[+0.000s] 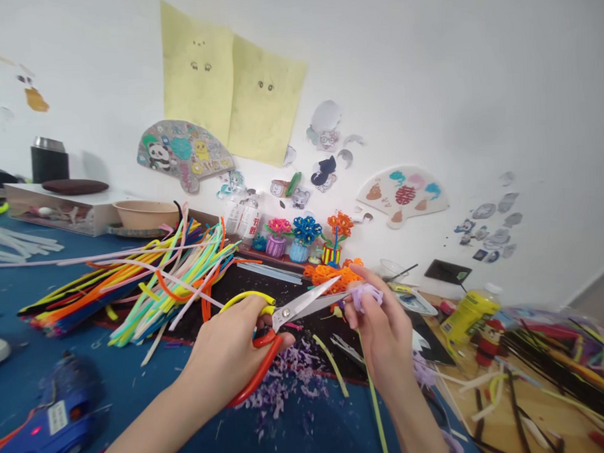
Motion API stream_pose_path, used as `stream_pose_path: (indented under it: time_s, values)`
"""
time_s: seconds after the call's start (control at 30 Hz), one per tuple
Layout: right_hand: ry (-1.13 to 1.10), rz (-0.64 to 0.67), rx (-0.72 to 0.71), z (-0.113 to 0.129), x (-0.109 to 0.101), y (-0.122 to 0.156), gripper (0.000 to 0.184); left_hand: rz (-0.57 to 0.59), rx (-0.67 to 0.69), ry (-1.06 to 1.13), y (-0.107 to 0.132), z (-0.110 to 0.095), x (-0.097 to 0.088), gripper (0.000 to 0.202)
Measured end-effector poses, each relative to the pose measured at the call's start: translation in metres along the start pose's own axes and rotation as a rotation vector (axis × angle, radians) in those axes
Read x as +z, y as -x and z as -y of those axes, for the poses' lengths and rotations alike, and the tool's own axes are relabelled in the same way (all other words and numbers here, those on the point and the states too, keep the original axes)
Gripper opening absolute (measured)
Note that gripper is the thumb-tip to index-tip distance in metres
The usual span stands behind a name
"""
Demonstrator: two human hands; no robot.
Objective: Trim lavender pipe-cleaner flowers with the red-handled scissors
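My left hand (237,336) is closed round the handles of a pair of scissors (305,305), one handle yellow and the other red. The blades stand apart and point right, with the lower blade's tip at a small purple pipe-cleaner flower (366,297). Pinched in the fingers of my right hand (384,330) is that purple flower, and a pale green stem (374,403) hangs below the hand. Purple fluff clippings (289,380) are scattered on the blue table beneath the scissors. Orange pipe-cleaner flowers (329,273) lie just behind the blades.
A big bundle of coloured pipe cleaners (149,280) lies at the left, with a blue glue gun (55,417) nearer me. Small potted flowers (306,238) line the wall. At the right stand a yellow bottle (470,312) and a red figure (488,342), beside more pipe cleaners (568,368).
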State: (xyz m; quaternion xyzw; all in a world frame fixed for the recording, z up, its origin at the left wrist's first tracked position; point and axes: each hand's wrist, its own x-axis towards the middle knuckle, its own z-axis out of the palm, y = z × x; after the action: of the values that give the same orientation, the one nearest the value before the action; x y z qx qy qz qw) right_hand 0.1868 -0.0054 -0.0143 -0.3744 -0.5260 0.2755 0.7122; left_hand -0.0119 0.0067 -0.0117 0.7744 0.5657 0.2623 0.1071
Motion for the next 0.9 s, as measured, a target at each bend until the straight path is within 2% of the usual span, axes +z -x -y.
stream_pose_path:
  time_s: [0.23, 0.37, 0.9]
  values:
    - [0.013, 0.019, -0.008, 0.0001, 0.0000, 0.0010, 0.037, 0.038, 0.029, -0.059, -0.0015, 0.0052, 0.0043, 0.032]
    - [0.009, 0.037, -0.014, 0.0007, -0.0010, 0.0013, 0.037, 0.028, 0.064, -0.079, -0.0014, 0.0081, 0.0063, 0.032]
    - [-0.017, 0.061, -0.008, 0.0030, 0.0015, 0.0015, 0.034, 0.061, 0.064, -0.162, -0.0004, 0.0096, 0.0069, 0.032]
